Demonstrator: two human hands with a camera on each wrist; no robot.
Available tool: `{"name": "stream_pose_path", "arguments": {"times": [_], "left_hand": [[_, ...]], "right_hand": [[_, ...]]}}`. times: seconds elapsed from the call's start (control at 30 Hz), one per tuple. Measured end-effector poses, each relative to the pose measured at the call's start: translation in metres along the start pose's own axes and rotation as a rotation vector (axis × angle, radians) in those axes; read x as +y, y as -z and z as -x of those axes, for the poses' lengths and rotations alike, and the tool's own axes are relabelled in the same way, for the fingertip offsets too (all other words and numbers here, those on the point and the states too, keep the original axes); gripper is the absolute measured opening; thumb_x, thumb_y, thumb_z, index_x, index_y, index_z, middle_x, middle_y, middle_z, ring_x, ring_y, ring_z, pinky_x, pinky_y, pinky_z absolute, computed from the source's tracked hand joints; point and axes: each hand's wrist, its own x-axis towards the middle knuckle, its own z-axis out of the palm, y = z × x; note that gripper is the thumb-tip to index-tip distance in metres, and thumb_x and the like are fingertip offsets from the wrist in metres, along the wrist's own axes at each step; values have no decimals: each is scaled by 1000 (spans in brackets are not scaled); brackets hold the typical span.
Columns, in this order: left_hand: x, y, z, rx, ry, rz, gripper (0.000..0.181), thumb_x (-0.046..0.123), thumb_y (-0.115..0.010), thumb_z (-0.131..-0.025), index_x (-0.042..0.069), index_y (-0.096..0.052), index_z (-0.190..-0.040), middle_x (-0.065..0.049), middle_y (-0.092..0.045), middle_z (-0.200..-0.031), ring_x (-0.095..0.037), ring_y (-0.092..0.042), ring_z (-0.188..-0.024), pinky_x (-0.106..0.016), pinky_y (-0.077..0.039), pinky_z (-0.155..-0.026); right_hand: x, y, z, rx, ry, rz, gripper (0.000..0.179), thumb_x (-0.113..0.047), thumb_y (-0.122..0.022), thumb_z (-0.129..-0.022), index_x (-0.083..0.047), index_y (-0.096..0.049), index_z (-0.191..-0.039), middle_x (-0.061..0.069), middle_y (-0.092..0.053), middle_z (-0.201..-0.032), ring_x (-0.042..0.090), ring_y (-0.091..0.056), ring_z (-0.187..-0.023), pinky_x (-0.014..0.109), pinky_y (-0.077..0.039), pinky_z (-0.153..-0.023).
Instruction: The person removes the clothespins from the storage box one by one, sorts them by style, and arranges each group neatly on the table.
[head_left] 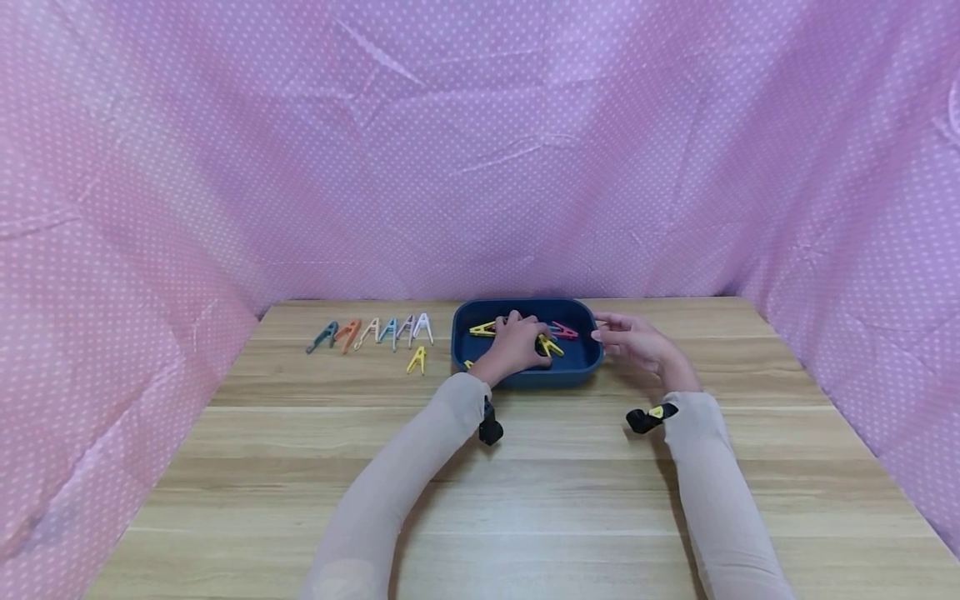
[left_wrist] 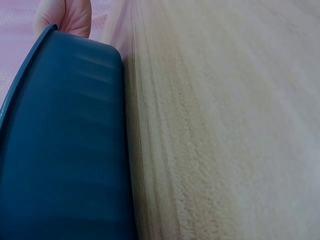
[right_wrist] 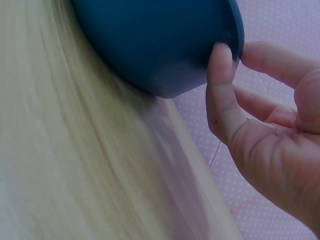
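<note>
My left hand [head_left: 517, 343] reaches down into a dark blue plastic tray [head_left: 540, 378], its fingers bent around a yellow clothespin [head_left: 553, 347]. Beside the hand in the tray lie another yellow clothespin [head_left: 482, 329] and a pink one [head_left: 564, 331]; the hand hides part of the tray floor. At the tray's right end, my right hand [head_left: 636, 340] holds the rim between thumb and fingers. The right wrist view shows that thumb [right_wrist: 220, 65] against the outer wall. In the left wrist view, the tray's long side [left_wrist: 65, 135] fills the left, with the right hand [left_wrist: 75, 17] beyond.
Left of the tray, several clothespins stand in a row, from dark teal [head_left: 322, 337] and orange [head_left: 347, 335] to white [head_left: 423, 327]. A single yellow clothespin [head_left: 417, 360] lies in front of them. Pink dotted cloth [head_left: 480, 167] hangs behind the wooden table [head_left: 555, 500].
</note>
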Motion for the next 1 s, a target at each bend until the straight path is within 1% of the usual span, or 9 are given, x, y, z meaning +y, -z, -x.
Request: {"name": "stream_pose_path", "arguments": {"times": [0.17, 0.4, 0.5, 0.67, 0.77, 0.9, 1.0], "left_hand": [[0, 1, -1, 22, -7, 0, 43, 42, -81, -86, 25, -72, -124, 3, -67, -126, -21, -47, -110, -48, -31, -101], [-1, 4, 1, 57, -15, 1, 45, 42, -84, -83, 24, -72, -122, 2, -68, -122, -21, -48, -107, -49, -32, -101], [0, 5, 2, 56, -12, 8, 46, 41, -85, -82, 23, -72, -122, 2, -69, -121, -21, -49, -107, -49, -33, -101], [0, 7, 2, 52, -1, 31, 47, 41, -85, -82, 23, -72, -123, 0, -68, -124, -22, -49, -110, -50, -33, -101], [-1, 6, 2, 61, -4, 37, 48, 42, -85, -81, 23, -72, -123, 1, -68, -125, -22, -49, -111, -50, -33, -100], [-3, 4, 3, 86, -8, 51, 48, 43, -85, -81, 23, -72, -123, 1, -68, -123, -22, -50, -110, -48, -34, -98], [-3, 3, 4, 104, -10, 66, 48, 43, -85, -81, 23, -72, -123, 1, -68, -121, -23, -50, -109, -47, -34, -97]], "right_hand": [[1, 1, 0, 1, 7, 1, 66, -9, -60, -102, 5, -27, -157, -8, -66, -119, 2, -67, -100, 20, -56, -87], [-1, 0, -1, -3, 16, -7, 65, -8, -60, -102, 5, -27, -157, -10, -67, -117, 2, -67, -98, 20, -56, -86], [-2, 0, 0, -3, 9, -22, 65, -7, -60, -102, 5, -28, -157, -9, -67, -117, 2, -67, -98, 20, -56, -86], [-3, 0, 0, -5, 3, -13, 66, -8, -60, -101, 4, -27, -158, -9, -67, -118, 2, -66, -98, 20, -55, -86], [-3, 0, 0, -11, 12, 0, 65, -7, -59, -102, 5, -27, -158, -7, -66, -116, 2, -66, -96, 20, -55, -86], [0, 0, -1, -29, 31, 1, 63, -5, -56, -103, 7, -26, -157, -5, -66, -111, 4, -66, -92, 20, -56, -85], [2, 1, -1, -38, 35, -21, 63, -4, -56, -103, 8, -26, -156, -5, -68, -110, 5, -67, -92, 20, -56, -84]]}}
